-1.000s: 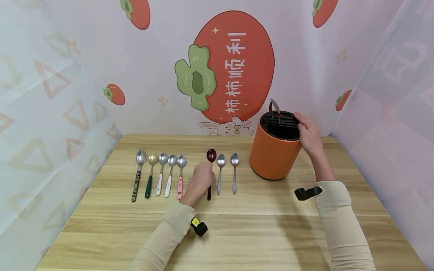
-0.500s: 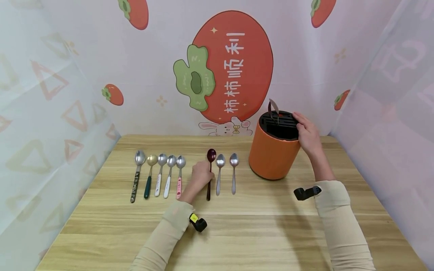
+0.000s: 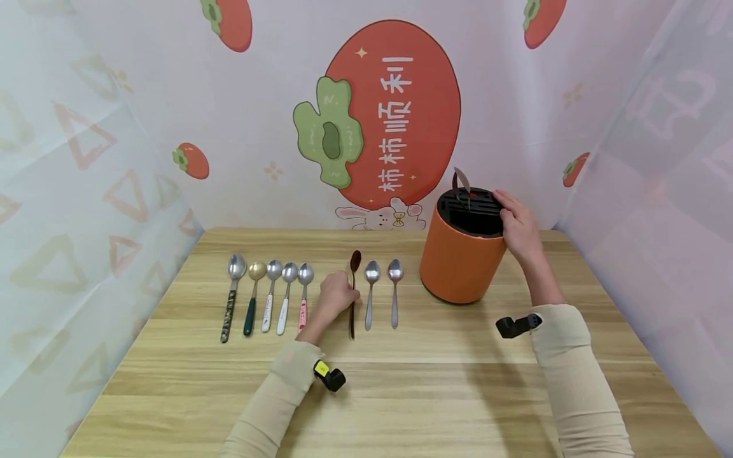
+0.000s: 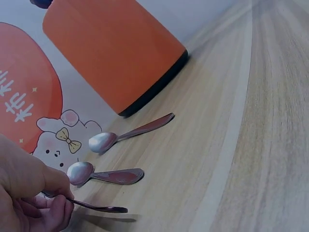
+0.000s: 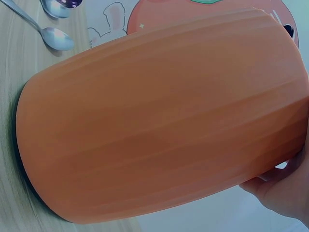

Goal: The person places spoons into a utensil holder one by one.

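Note:
My left hand (image 3: pixel 338 292) pinches a dark red spoon (image 3: pixel 356 261) by its handle between thumb and fingers. In the left wrist view the spoon's handle (image 4: pixel 104 208) hovers just over the table with its shadow below, and the bowl is hidden by the hand. My right hand (image 3: pixel 520 226) grips the top rim of an orange cylindrical utensil holder (image 3: pixel 462 267) with a black slotted top (image 3: pixel 469 203). A dark spoon-like utensil (image 3: pixel 460 180) sticks up out of that top. The right wrist view is mostly filled by the holder's orange wall (image 5: pixel 154 125).
Two silver spoons (image 3: pixel 372 272) (image 3: pixel 395 270) lie between the left hand and the holder. To the left lie several spoons, among them one with a pink handle (image 3: pixel 303 315) and one with a dark green handle (image 3: pixel 249 316). A printed cloth wall (image 3: pixel 252 114) stands behind the wooden table (image 3: pixel 424 394).
The dark red spoon has turned onto its side in my left hand, its bowl now showing narrower. My left hand has shifted slightly left. The right hand and holder stay put.

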{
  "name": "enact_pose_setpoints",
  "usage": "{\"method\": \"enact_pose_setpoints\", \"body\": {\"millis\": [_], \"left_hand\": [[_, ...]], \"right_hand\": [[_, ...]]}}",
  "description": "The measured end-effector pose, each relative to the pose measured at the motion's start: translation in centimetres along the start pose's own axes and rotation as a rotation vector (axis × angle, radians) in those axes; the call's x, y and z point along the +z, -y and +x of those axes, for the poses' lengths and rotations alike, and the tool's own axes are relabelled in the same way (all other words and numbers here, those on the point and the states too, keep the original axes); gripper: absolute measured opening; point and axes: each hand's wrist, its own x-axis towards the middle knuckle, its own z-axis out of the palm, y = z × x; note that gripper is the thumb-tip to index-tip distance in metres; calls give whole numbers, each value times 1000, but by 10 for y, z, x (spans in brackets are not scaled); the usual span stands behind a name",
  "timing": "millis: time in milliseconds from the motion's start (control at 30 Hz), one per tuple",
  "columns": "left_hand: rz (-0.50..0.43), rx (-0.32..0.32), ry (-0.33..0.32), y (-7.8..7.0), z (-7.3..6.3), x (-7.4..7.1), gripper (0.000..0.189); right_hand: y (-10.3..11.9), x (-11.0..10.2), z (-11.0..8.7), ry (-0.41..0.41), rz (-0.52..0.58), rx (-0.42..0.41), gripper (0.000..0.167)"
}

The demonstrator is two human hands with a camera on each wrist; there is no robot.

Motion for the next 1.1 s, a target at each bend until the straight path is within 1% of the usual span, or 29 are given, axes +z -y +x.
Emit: {"method": "enact_pose_setpoints", "body": {"millis": [133,233,333,433,533,633,900,1100], "left_hand": [[-5,38,-39,-1,-2,-4,50],[-48,83,-77,-1,-6,-5,50],[-104,107,-93,-1,-11,-6,48],[-150,100,-114,-2,-16,-7,36],[-178,93,-148,-4,-19,-8,17],[-205,105,-169,-10,-21,-10,4],[-264,134,-187,-34,-29,-20,13],[-298,171,-196,-47,-34,-25,9]], "right_hand": [[-1,-1,0,8,5,7,48],[-1,-1,-2,11,6,17,48],[-2,1,-5,16,9,19,47],[-1,3,-6,25,26,11,47],[-2,5,-5,24,34,-6,47],[-2,5,-5,17,30,-14,47],[0,2,-4,6,8,-28,47],[2,0,-4,16,-5,-12,48]]}}
